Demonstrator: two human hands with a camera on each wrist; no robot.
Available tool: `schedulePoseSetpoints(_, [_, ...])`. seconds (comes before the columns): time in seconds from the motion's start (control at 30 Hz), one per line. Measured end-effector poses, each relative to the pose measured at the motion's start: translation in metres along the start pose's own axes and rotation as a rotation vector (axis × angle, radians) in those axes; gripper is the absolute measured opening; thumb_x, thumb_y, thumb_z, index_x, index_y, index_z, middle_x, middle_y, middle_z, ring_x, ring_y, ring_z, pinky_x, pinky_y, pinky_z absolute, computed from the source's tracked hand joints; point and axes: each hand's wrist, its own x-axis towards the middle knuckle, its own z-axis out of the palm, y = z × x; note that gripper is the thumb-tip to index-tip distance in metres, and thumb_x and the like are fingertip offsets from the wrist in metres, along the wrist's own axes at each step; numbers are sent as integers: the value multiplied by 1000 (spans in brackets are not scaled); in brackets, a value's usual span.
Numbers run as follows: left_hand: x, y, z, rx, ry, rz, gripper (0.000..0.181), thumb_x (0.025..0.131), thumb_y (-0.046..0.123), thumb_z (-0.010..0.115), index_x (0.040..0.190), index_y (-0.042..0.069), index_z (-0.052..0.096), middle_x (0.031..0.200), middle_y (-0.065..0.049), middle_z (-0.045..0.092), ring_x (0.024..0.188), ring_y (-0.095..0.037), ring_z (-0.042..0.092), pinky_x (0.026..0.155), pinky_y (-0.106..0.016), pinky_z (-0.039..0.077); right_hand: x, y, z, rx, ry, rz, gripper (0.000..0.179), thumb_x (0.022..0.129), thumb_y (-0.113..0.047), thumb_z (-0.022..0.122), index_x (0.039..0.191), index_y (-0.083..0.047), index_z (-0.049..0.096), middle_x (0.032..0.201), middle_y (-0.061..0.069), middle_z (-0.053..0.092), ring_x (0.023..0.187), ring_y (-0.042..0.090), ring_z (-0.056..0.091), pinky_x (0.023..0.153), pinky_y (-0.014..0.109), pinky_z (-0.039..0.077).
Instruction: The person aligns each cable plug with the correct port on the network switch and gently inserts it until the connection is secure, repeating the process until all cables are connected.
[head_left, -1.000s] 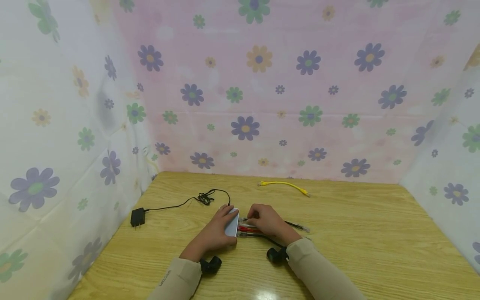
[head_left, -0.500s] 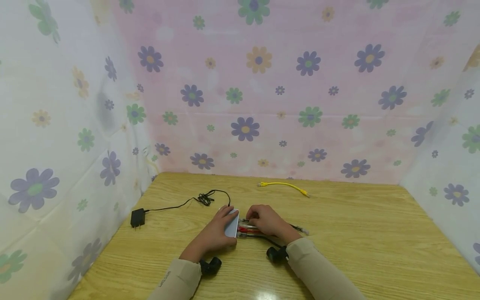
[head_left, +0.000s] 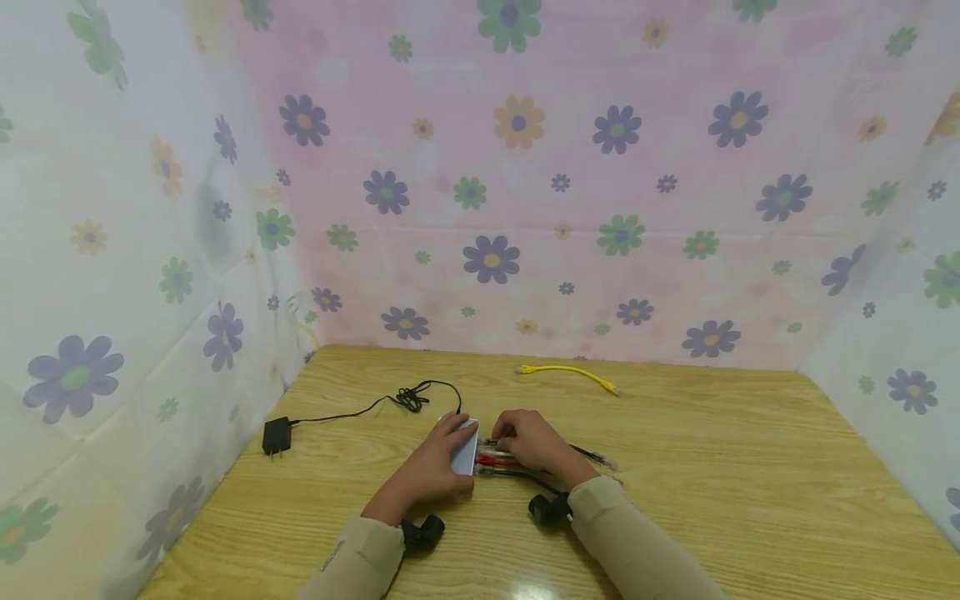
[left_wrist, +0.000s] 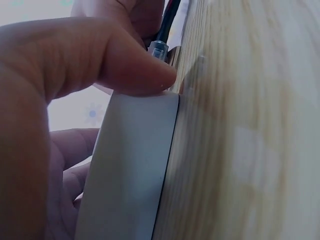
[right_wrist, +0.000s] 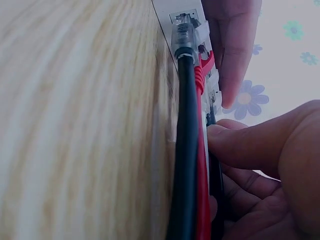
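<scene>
My left hand (head_left: 427, 471) grips a small white network switch (head_left: 465, 457), its thumb along the near side and its fingers over the top and far side. Several network cables run out of the switch's right side. My right hand (head_left: 534, 442) pinches the farthest one, a black network cable (right_wrist: 215, 175), close behind its plug at the port. Nearest me, another black network cable (right_wrist: 186, 150) has its clear plug in a port. A red network cable (right_wrist: 201, 150) is plugged in beside it, and a white one is partly hidden between.
A black power adapter (head_left: 277, 435) lies at the left, its thin bundled cord (head_left: 411, 398) running to the back of the switch. Behind the hands lies a yellow network cable (head_left: 567, 369). Floral cloth (head_left: 517, 183) encloses the wooden table (head_left: 750, 467) at the back and sides.
Both hands keep their places on the switch and the black network cable. The right wrist and sleeve have shifted slightly left, and that cable's free end has dipped a little toward me.
</scene>
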Motion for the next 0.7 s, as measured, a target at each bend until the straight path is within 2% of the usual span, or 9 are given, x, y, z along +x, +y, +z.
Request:
schedulePoseSetpoints(0.53, [1,3,0,3,1,7,84,70,25,69,149,14,41,158,-8,28,149,-35,17,95,-51,41,0,-2,2,29,3,50,11,93,-8,59,93,-16,66,91,-2,66,81,12,60,74,34,48])
schedulePoseSetpoints(0.7, [0,2,1,-3,0,-9,84,70,24,68,149,15,41,158,-8,27,149,-35,17,93,-49,42,1,0,5,47,5,39,11,94,-8,58,94,-15,66,92,0,65,82,13,60,74,35,48])
